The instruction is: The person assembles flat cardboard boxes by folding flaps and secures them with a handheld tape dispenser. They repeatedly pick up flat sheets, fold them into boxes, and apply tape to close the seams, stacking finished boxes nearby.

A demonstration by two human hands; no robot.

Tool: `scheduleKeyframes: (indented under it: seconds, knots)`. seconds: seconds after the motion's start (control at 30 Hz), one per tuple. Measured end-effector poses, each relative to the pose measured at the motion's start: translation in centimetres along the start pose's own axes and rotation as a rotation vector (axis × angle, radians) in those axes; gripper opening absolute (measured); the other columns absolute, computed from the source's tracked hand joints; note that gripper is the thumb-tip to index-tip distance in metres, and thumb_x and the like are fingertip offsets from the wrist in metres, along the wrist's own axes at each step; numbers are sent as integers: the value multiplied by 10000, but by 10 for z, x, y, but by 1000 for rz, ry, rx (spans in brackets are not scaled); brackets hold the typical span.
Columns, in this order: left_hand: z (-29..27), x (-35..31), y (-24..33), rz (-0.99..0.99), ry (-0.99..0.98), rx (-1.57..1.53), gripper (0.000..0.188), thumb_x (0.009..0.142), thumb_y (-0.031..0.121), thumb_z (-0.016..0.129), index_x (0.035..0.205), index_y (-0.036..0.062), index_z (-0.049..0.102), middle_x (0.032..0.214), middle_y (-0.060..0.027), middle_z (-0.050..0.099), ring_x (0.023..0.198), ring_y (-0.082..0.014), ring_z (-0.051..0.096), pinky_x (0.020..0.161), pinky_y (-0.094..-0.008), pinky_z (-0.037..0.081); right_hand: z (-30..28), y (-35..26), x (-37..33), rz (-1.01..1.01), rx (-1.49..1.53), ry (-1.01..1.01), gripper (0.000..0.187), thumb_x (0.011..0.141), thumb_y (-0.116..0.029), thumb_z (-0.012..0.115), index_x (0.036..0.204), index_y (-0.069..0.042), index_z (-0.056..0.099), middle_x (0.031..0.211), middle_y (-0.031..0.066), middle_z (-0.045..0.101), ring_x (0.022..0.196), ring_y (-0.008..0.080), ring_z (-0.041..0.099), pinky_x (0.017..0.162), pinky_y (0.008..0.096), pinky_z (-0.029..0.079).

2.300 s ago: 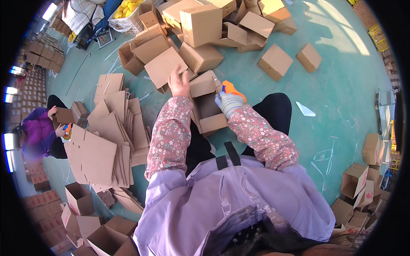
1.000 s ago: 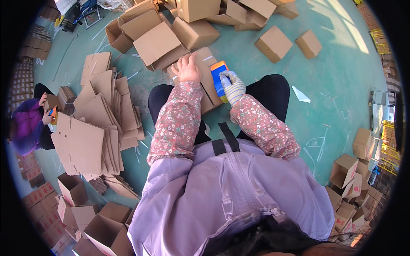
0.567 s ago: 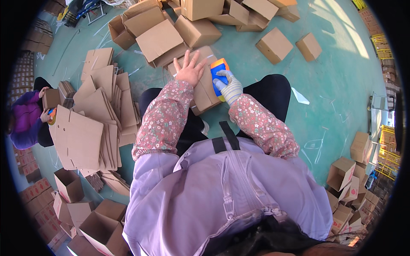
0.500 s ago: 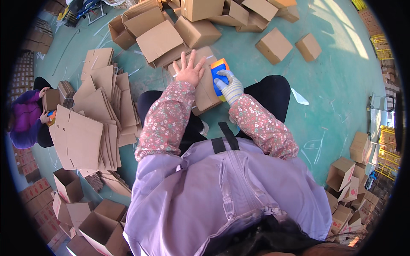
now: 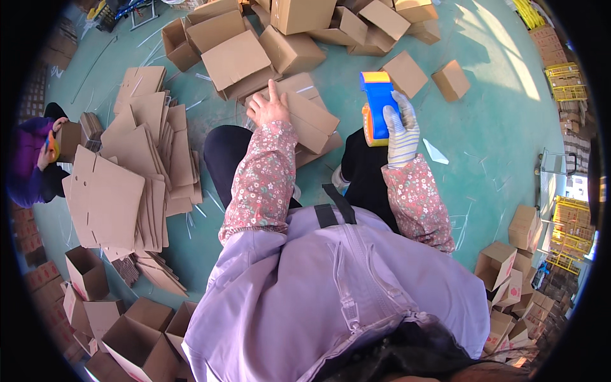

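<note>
A closed cardboard box [image 5: 310, 122] sits in front of me between my knees, a pale tape strip on its far side. My bare left hand [image 5: 267, 109] is at the box's left edge, index finger stretched forward and the other fingers bent against the cardboard; the thumb is hard to make out. My right hand [image 5: 402, 130], in a striped grey-white glove, is closed around a blue and orange tape dispenser [image 5: 378, 108]. The dispenser is held up over my right knee, apart from the box.
Open cardboard boxes [image 5: 238, 63] pile up ahead, with two smaller closed boxes [image 5: 451, 81] to their right. Flattened cartons [image 5: 108, 197] are stacked at my left. Beyond them another person [image 5: 35, 156] handles a box. More open boxes [image 5: 143, 344] stand behind me on both sides.
My right hand has lifted the tape dispenser off the box and moved right. My left hand's fingers have gone from spread flat to partly bent, and the box has turned and tilted.
</note>
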State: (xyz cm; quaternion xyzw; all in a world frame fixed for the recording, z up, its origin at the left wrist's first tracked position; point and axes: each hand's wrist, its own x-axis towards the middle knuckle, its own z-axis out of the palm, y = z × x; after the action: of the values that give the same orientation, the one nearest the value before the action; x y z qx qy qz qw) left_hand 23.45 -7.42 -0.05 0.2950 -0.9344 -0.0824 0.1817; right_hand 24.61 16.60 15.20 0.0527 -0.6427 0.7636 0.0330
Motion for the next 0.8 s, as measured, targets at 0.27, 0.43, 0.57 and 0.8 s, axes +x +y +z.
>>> scheduleKeyframes:
  seconds: [0.27, 0.43, 0.57, 0.8]
  knots:
    - [2, -1, 18, -94, 39, -73, 545, 773, 414, 606, 1232, 142, 497, 1054, -117, 495, 1002, -283, 452, 855, -430, 325, 42, -17, 7, -45, -109, 2, 358, 822, -187, 656, 1142, -49, 572, 1124, 40, 564, 1029, 135, 511, 927, 283, 392]
    - [-5, -5, 16, -86, 49, -95, 534, 770, 405, 614, 1219, 140, 500, 1046, -120, 493, 995, -283, 459, 856, -432, 326, 69, -29, 10, -33, 39, -168, 446, 820, -175, 663, 1221, -54, 510, 1140, 35, 543, 1012, 117, 506, 905, 276, 402]
    - [-11, 4, 0, -37, -47, -204, 540, 736, 398, 648, 1201, 158, 515, 1028, -127, 490, 978, -276, 474, 824, -430, 352, 88, -19, 14, 117, 67, -301, 527, 819, -175, 665, 1288, -66, 450, 1128, 29, 549, 968, 83, 516, 854, 243, 425]
    - [-23, 25, -36, 238, -274, -438, 503, 791, 350, 602, 1264, 242, 470, 974, -133, 471, 937, -307, 487, 814, -419, 436, 80, -9, 17, 140, -11, -239, 486, 804, -226, 681, 1212, -22, 514, 1124, 49, 564, 1010, 124, 523, 916, 276, 402]
